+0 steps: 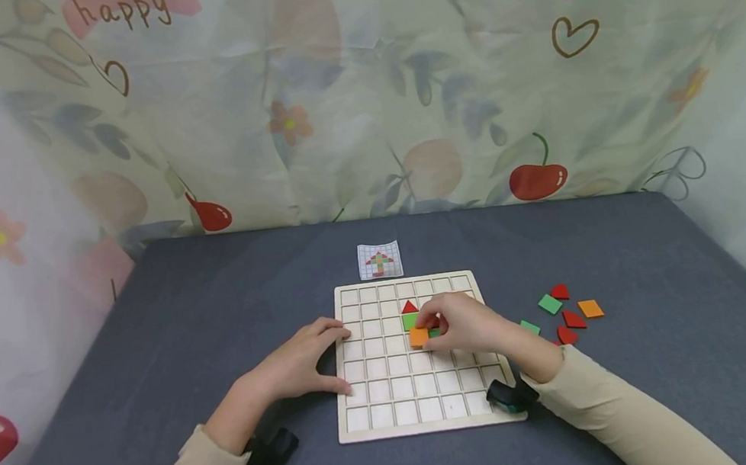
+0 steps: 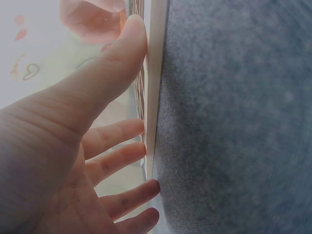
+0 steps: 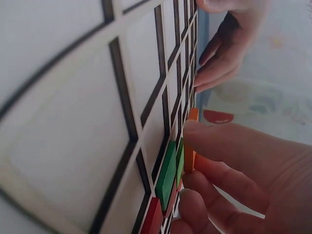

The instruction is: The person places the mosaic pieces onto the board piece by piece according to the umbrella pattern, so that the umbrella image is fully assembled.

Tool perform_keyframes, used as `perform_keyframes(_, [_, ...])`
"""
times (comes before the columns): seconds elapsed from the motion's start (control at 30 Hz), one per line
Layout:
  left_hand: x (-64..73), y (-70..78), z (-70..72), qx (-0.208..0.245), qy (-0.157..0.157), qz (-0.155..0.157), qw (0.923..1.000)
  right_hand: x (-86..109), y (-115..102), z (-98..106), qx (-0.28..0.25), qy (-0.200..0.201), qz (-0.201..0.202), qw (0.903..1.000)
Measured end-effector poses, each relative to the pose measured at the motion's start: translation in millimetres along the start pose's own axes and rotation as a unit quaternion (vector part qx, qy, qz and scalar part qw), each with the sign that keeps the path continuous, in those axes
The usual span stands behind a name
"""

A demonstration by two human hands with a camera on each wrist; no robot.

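The pale gridded board [image 1: 391, 390] lies on the dark table. My right hand [image 1: 462, 323] pinches an orange square tile [image 1: 418, 337] between thumb and fingers, close over the cells near the board's middle. A red triangle tile [image 1: 409, 306] and a light green square [image 1: 410, 322] sit in the column just above it. In the right wrist view a darker green tile [image 3: 166, 170] and a red tile [image 3: 152, 217] show nearer the camera, in neighbouring cells. My left hand [image 1: 300, 363] rests at the board's left edge, thumb and fingers spread along it, holding no tile.
A small pattern card [image 1: 379, 262] with a coloured figure on a grid lies beyond the board. To its right are loose tiles: a green one [image 1: 550, 304], an orange one [image 1: 590, 309] and several red ones with a curved side [image 1: 573, 319]. A patterned cloth hangs behind the table.
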State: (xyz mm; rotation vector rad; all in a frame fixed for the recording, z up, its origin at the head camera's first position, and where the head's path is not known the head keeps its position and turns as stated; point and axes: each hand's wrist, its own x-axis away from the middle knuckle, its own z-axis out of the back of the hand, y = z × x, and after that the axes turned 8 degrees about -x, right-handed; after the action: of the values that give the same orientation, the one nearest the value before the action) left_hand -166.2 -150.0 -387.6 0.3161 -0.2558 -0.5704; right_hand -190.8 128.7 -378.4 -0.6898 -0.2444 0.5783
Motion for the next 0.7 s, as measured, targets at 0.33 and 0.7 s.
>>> perform_keyframes(0.33, [-0.3,0.4,-0.1,-0.002,0.001,-0.001,1.0000,-3.3,-5.0,-3.6,0.029,-0.004,-0.010,0.9995])
perform_keyframes(0.7, [-0.3,0.6,0.7,-0.002,0.000,0.001,1.0000,-3.4,-6.9,-3.8,0.031,-0.002,-0.015,0.9994])
